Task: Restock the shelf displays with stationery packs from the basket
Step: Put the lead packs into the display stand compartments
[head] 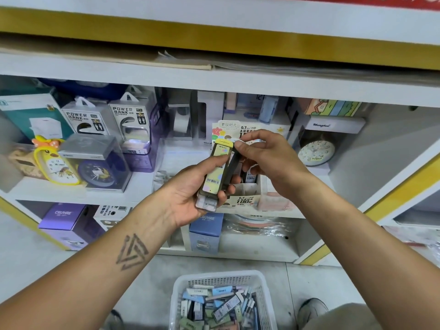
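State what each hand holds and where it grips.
The left hand grips a stack of packs round its lower half. The right hand pinches the top end of the dark pack.

A stationery and small-goods shop, seen at a stocked display shelf.

White shelving with yellow edge strips (214,40) runs across the frame, its cubbies packed with boxed retail goods: grey hang-tab cartons printed "POWER BANK" (87,119) at upper left, a yellow duck-shaped alarm clock (57,163) beside a purple clock in a clear plastic case (100,171), purple "CRUHRE" boxes (64,221) lower left, and a printed cardboard counter tray of 0.7 HB pencil leads (245,198) at centre. On the grey floor at the bottom stands a white plastic mesh basket (220,278) heaped with small barcoded packs.
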Available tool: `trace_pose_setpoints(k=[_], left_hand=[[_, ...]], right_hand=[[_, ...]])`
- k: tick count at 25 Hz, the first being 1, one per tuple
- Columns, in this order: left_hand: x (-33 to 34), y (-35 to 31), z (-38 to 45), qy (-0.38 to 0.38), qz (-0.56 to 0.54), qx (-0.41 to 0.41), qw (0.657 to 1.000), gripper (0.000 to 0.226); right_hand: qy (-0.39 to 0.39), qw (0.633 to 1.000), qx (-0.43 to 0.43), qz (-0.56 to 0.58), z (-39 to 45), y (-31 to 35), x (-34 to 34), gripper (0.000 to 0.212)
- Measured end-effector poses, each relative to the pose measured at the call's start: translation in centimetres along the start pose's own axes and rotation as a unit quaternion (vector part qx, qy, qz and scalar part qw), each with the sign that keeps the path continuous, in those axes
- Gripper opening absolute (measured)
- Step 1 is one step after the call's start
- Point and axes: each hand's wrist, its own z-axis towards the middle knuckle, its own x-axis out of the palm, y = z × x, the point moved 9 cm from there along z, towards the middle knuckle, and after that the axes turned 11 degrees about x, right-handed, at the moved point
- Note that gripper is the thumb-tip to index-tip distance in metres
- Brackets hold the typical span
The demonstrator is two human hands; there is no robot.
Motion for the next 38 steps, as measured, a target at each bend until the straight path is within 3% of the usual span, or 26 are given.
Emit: trace_pose_setpoints(k=[3,7,10,19,23,30,35,38], left_hand=[[-0.1,-0.1,-0.2,-0.004,-0.014,-0.002,1.000,0.035],[-0.3,-0.5,-0.3,-0.008,-0.028,0.001,1.000,0.029],[-0.4,-0.7,-0.3,-0.014,-0.036,0.002,0.999,0.032],[-2.9,-2.5,-0.8,-0.088,-0.008,0.036,0.995,0.030],[-3.2,-3.8,-1.1,-0.085,0.045,0.083,0.992,0.032],[-2.7,-3.8,-1.1,-0.080,0.021,0.100,0.991,0.038],[-2.5,-3.5,-0.7,-0.092,0.027,0.097,0.991,0.030],[-2.2,-3.2,-0.6,-0.091,0.017,0.099,0.991,0.027]], right_hand=[[-0.008,0.999,-0.036,-0.019,-0.3,0.7,-0.1,0.027],[0.075,0.994,-0.065,-0.043,-1.5,1.1,2.1,0.034],[0.085,0.991,-0.089,-0.048,-1.9,1.5,2.6,0.041],[0.143,0.988,-0.026,0.053,-1.1,0.7,4.0,0.044],[0.150,0.985,-0.013,0.084,-1.2,0.9,4.5,0.038],[0.107,0.989,0.009,0.099,-1.2,0.7,3.5,0.033],[0.055,0.994,-0.094,-0.028,-1.9,2.1,3.3,0.036],[0.059,0.994,-0.090,-0.027,-1.9,2.0,3.1,0.038]])
